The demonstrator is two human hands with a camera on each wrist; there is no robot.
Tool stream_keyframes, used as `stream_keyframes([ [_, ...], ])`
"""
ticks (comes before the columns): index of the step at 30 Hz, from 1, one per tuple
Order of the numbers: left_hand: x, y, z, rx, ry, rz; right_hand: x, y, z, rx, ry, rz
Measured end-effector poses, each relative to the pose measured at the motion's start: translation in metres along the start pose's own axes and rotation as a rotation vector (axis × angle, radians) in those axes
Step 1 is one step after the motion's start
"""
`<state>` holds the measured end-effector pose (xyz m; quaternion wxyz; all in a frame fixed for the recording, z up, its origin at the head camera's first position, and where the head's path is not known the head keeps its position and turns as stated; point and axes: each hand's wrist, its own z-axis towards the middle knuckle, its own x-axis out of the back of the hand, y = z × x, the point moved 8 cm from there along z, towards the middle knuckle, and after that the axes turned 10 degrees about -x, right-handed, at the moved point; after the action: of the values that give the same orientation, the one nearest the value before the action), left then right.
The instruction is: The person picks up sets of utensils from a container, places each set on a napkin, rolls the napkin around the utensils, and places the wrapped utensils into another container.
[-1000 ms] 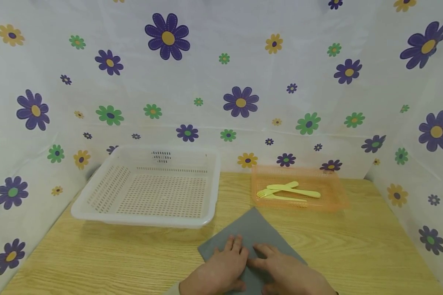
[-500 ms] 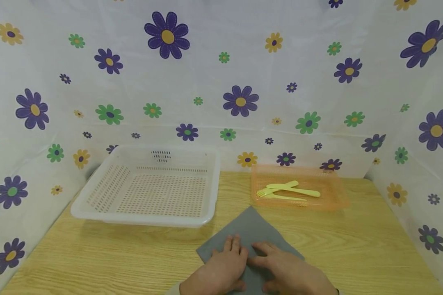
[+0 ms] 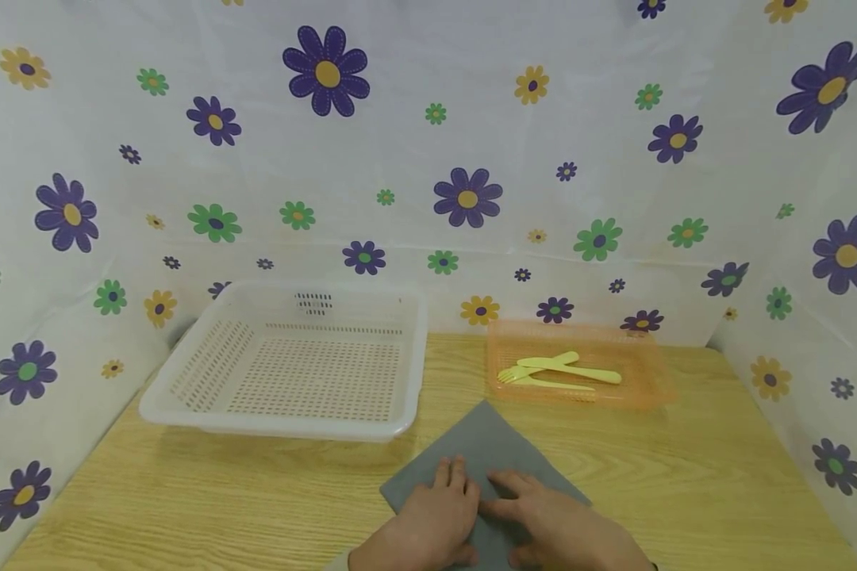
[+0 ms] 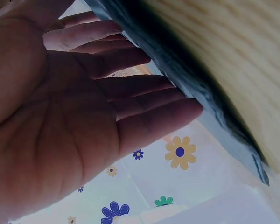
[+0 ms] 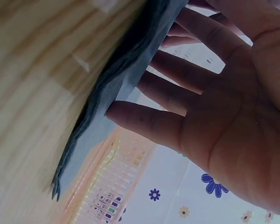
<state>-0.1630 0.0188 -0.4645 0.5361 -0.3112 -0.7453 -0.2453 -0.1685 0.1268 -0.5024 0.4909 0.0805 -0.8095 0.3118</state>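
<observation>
A grey folded cloth (image 3: pixel 487 444) lies on the table with one corner pointing away from me. My left hand (image 3: pixel 432 515) rests on its near left part, and my right hand (image 3: pixel 553 519) rests on the right part. The fingertips of the two hands nearly meet over the middle. In the left wrist view, the left hand (image 4: pixel 93 102) touches the cloth (image 4: pixel 214 109) with extended fingers. Several layers show along the cloth's edge (image 5: pixel 95 105) in the right wrist view, where the right hand (image 5: pixel 210 102) presses on top with its fingers fairly straight. The cloth's near end is partly hidden by the hands.
At the back left stands a white plastic basket (image 3: pixel 407 408) with slotted walls. An orange basket (image 3: pixel 650 388) at the back right holds yellow cutlery (image 3: pixel 571 369), including a fork. A flower-print sheet (image 3: pixel 400 151) encloses the wooden table (image 3: pixel 257 492) at the back and sides.
The cloth has turned very slightly, its far corner shifting a little left during the first half second. Both hands stay in almost the same place on it.
</observation>
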Motion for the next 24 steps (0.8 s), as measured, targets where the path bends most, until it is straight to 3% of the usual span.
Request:
stream_keyframes([
  [3, -0.001, 0.0, 0.0, -0.01, 0.002, -0.017, -0.013, 0.015, 0.007, 0.021, 0.017, -0.026],
  [8, -0.002, -0.001, 0.0, -0.013, -0.011, -0.084, -0.017, 0.02, 0.008, 0.028, 0.021, -0.04],
  [18, -0.003, -0.002, 0.001, -0.01, -0.013, -0.133, 0.017, -0.019, -0.012, -0.045, -0.047, 0.027],
  [24, -0.004, -0.002, 0.002, -0.006, -0.02, -0.126, 0.024, -0.025, -0.016, -0.078, -0.058, 0.023],
])
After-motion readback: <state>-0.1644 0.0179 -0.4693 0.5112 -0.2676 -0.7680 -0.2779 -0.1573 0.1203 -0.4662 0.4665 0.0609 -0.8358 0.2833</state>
